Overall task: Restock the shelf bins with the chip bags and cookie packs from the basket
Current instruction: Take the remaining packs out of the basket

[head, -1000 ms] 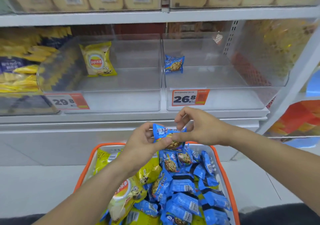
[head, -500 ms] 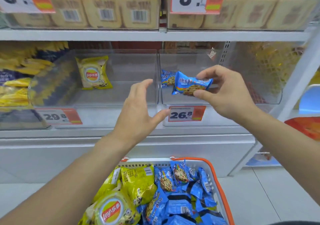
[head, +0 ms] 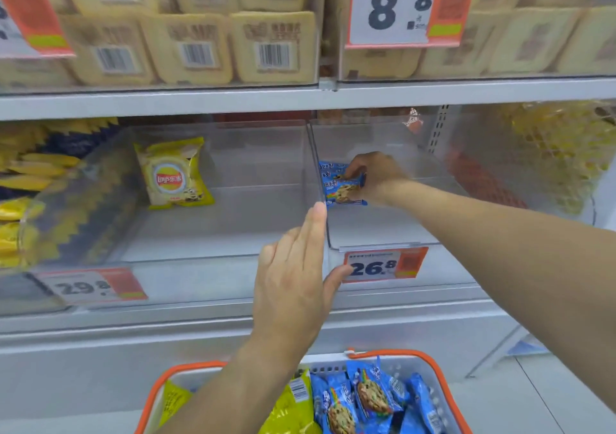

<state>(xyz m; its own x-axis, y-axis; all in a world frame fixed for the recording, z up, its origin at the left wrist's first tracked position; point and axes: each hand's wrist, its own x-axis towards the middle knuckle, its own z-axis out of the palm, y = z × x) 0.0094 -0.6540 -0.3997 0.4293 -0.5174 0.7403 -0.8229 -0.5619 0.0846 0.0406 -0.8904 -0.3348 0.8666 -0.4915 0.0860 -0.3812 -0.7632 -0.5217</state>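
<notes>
Cookie pack (head: 345,189) at back left corner of right bin (head: 383,245), beside one already there; your right hand (head: 375,175) pinches it. Left hand (head: 295,287) spread flat against bin divider. Step: placing. Next: let go, return to basket (head: 430,360) for another.

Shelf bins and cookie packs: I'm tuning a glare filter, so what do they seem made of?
Shelf bins: clear, glossy rigid plastic, likely acrylic; contents show through the walls. Cookie packs: thin, shiny printed film, probably plastic; it crinkles and catches highlights.
</notes>
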